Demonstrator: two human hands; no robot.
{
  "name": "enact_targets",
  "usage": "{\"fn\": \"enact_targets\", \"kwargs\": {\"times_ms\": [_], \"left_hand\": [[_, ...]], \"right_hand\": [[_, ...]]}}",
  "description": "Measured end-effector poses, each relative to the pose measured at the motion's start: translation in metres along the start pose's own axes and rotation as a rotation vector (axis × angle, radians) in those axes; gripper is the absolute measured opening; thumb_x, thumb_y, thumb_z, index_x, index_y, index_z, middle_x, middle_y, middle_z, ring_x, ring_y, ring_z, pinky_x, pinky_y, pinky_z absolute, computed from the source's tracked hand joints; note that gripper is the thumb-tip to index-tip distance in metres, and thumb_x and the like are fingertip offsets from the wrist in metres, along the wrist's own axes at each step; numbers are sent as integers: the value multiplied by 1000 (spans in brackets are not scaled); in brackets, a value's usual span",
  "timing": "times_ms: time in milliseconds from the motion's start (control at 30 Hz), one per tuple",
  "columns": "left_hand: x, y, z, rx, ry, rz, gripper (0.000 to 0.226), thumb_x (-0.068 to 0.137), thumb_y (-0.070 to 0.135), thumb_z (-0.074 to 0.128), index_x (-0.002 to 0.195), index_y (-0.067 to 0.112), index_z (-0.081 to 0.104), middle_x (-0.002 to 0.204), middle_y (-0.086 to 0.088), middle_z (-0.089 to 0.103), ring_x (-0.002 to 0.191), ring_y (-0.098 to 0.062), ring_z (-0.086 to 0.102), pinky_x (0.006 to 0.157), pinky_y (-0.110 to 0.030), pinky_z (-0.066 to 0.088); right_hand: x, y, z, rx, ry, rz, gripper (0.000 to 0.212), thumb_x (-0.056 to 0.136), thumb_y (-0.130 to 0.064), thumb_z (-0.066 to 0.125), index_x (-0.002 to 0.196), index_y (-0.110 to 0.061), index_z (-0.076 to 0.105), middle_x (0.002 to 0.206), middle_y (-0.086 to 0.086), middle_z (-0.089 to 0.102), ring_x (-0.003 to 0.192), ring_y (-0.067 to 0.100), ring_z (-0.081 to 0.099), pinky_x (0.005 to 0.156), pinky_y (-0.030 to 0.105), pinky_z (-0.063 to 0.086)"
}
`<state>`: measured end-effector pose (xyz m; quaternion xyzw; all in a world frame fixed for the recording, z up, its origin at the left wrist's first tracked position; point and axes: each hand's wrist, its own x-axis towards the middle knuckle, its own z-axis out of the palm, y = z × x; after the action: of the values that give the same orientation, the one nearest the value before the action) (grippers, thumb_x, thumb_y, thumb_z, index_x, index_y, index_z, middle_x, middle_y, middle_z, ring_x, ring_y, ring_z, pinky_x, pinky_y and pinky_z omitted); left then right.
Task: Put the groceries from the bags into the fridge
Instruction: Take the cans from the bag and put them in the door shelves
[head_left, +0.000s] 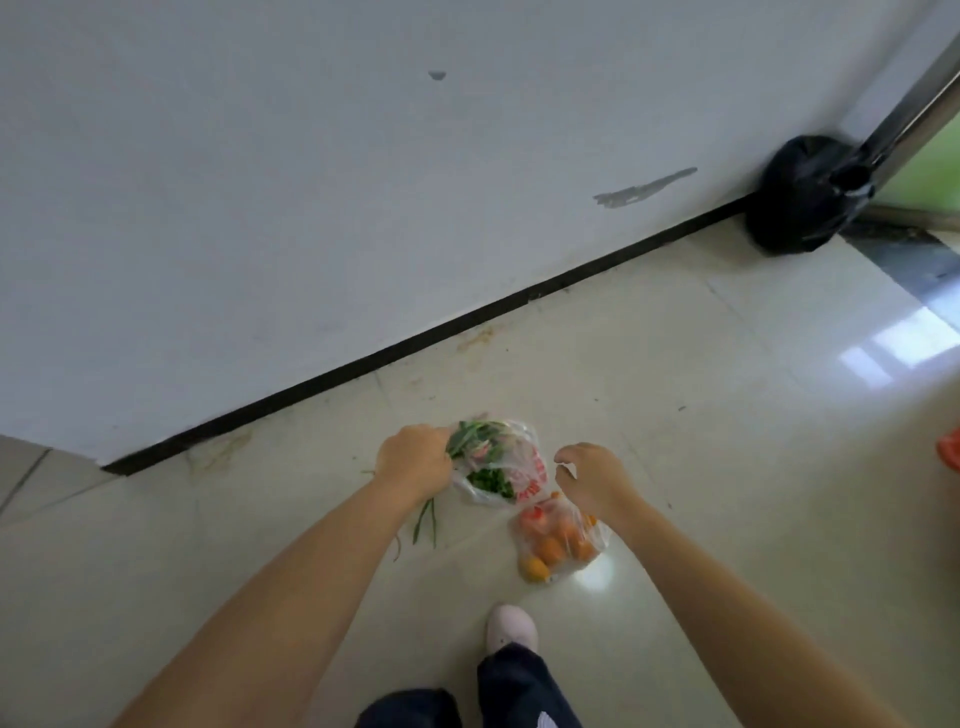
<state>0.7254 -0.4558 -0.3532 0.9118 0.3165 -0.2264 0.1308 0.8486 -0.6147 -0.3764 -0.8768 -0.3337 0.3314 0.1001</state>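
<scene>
Two clear plastic grocery bags lie on the pale tiled floor. The farther bag (511, 467) has red print and holds green leafy vegetables. My left hand (415, 460) is closed on a bunch of green stalks (470, 436) at that bag's mouth; a few stalks (426, 525) trail out below my wrist. The nearer bag (558, 540) holds orange and red fruit. My right hand (592, 478) hovers just above it with curled, parted fingers and nothing in them. No fridge is in view.
A white wall with a black skirting strip (415, 338) runs diagonally behind the bags. A tied black rubbish bag (805, 195) sits in the far right corner by a metal door frame (914, 98). My white shoe (511, 626) stands just behind the fruit bag.
</scene>
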Motion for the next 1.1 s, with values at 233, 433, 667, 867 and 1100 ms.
{"fn": "enact_targets", "kwargs": {"times_ms": [233, 433, 667, 867, 1100], "left_hand": [[105, -70, 11, 30, -107, 123, 31, 95, 14, 37, 115, 4, 58, 119, -16, 60, 108, -32, 57, 86, -37, 48], [188, -135, 39, 31, -127, 308, 27, 95, 12, 37, 107, 1, 60, 112, -16, 63, 102, -31, 59, 78, -34, 48], [278, -191, 124, 69, -190, 361, 26, 94, 12, 39, 107, 2, 60, 110, -15, 63, 99, -30, 59, 75, -34, 47], [358, -202, 248, 4, -66, 414, 26, 95, 17, 41, 108, 4, 61, 104, -14, 66, 96, -30, 59, 72, -35, 47], [476, -197, 404, 279, -49, 612, 41, 94, 36, 48, 125, 9, 48, 125, -10, 52, 120, -26, 46, 90, -36, 45]], "right_hand": [[79, -27, 48, 70, -73, 164, 30, 92, -20, 44, 109, -5, 62, 113, 16, 64, 106, 30, 57, 88, 33, 44], [123, -61, 125, 198, 10, 426, 38, 88, -28, 39, 98, -4, 67, 104, 13, 68, 97, 29, 62, 77, 29, 45], [194, -83, 232, 186, -76, 480, 35, 92, -18, 44, 125, -11, 55, 125, 7, 60, 113, 22, 56, 92, 29, 45], [288, -26, 331, -74, 6, 472, 30, 92, -15, 42, 120, -15, 52, 126, 6, 54, 120, 25, 44, 100, 36, 32], [410, 69, 452, -475, 230, 316, 37, 49, -25, 84, 79, -11, 69, 81, 6, 70, 73, 24, 65, 68, 28, 50]]}}
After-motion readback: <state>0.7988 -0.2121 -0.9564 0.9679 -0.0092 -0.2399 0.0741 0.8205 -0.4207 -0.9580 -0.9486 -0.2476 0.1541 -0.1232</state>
